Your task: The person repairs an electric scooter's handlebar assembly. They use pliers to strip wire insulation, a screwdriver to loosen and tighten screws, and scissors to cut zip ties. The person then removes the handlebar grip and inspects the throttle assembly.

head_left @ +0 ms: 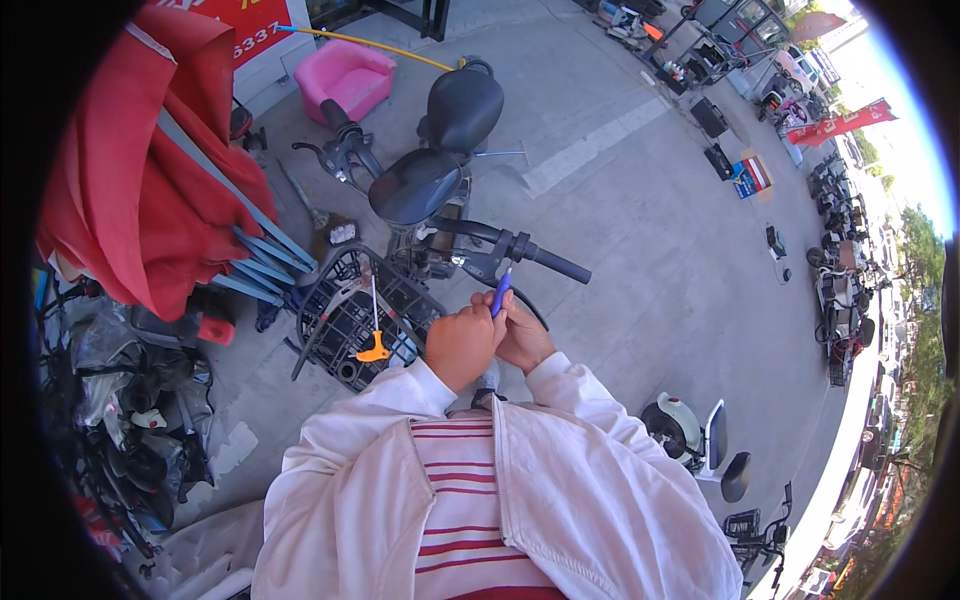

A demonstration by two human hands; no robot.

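Head view: left hand (460, 347) and right hand (527, 338), fingers curled narrow, together held a slim, purple, stick-shaped tool (501, 292), tilted, near the black tubular handlebar (556, 263). I judged steady wrists and light finger pressure best for controlling its tip.

In the upper left of the frame there is a gathered red canopy (110, 190), and to the right of it a small pink armchair (350, 82). A red flag (843, 122) is at the upper right, above some parked scooters (845, 262).
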